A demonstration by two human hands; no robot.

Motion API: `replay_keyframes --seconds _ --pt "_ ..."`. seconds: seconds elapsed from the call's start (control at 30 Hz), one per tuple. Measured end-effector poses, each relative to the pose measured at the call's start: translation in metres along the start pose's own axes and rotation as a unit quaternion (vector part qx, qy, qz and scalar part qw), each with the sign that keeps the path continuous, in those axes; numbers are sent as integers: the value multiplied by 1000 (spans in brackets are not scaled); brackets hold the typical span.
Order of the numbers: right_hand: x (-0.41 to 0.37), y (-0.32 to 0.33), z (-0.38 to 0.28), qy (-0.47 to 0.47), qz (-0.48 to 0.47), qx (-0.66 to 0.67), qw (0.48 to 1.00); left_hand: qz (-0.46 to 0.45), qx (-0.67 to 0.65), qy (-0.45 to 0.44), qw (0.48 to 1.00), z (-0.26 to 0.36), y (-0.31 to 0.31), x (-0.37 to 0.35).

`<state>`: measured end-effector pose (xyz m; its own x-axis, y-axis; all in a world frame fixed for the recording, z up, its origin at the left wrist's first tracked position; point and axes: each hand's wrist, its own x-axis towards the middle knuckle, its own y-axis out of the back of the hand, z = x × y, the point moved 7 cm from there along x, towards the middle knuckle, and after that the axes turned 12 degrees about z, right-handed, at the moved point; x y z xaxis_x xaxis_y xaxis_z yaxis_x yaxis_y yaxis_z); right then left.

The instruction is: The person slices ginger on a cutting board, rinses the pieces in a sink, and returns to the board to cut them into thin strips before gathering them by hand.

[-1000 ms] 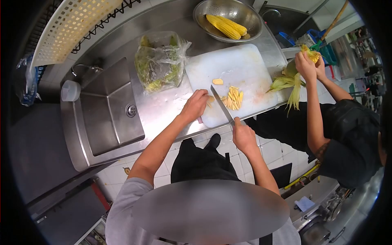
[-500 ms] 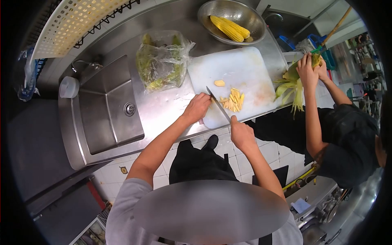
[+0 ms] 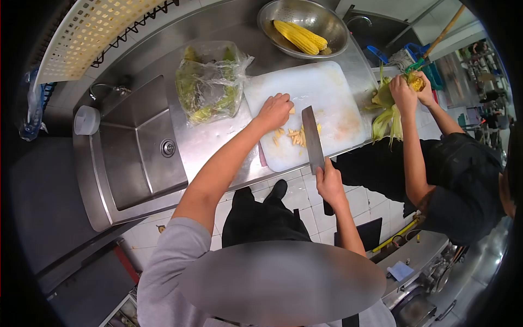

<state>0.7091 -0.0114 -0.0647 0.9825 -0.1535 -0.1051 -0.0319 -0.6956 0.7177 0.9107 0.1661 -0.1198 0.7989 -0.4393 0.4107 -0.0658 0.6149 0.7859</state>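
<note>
On the white cutting board (image 3: pixel 338 98), my left hand (image 3: pixel 275 111) has its fingers bent together over a small pale yellow piece (image 3: pixel 292 110), which shows at the fingertips. My right hand (image 3: pixel 329 182) is closed around the black handle of a cleaver (image 3: pixel 312 139). The wide blade lies flat-side up over the board, partly covering the cut yellow strips (image 3: pixel 297 137). More strips are spread to the left of the blade, below my left hand.
A plastic bag of green corn (image 3: pixel 210 84) lies left of the board, beside the sink (image 3: pixel 144 136). Behind the board, a metal colander (image 3: pixel 338 41) holds yellow cobs (image 3: pixel 299 37). At right, a co-worker's hands (image 3: pixel 404 95) hold a husked cob.
My left hand has moved forward to the small yellow piece. The cleaver has shifted right and turned its broad face up, and the strips are more spread out. The co-worker's cob shows more yellow.
</note>
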Motion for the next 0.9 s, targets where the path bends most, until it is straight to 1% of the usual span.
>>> replay_keyframes --seconds 0.03,0.13,0.27,0.37,0.4,0.43,0.5,0.53,0.63,0.67,0.77,0.8,0.9 --pt "-3 0 -1 22 14 -4 1000 -38 36 -9 999 -5 -6 5" --pt "-19 -12 -6 23 -33 -9 999 -50 60 74 994 -37 7 6" --pt "-27 -47 -7 50 -128 33 990 -57 -12 193 979 -70 39 -10" --pt "-8 -56 16 69 -60 54 994 -1 -67 134 989 -39 62 -37" --pt "0 -50 13 40 -60 29 997 -9 -104 72 992 -16 61 -49" --pt "6 -45 11 39 -54 0 998 -18 -141 12 990 6 59 -62" --pt "14 -34 9 39 -45 -60 996 -113 -160 -36 980 27 35 -93" --pt "13 -27 1 55 -46 -108 992 -64 -162 -20 984 34 40 -99" --pt "1 -18 -18 88 -81 -150 981 48 -127 25 990 47 57 -113" --pt "-5 -15 -25 87 -97 -180 975 61 -106 20 992 43 49 -122" --pt "-18 -16 -29 117 -130 -215 961 93 -105 -1 990 45 49 -128" --pt "-21 -21 -31 108 -157 -254 948 94 -103 -2 990 45 50 -127" --pt "-12 -62 -5 128 -114 -227 959 85 -100 -7 991 48 51 -126"
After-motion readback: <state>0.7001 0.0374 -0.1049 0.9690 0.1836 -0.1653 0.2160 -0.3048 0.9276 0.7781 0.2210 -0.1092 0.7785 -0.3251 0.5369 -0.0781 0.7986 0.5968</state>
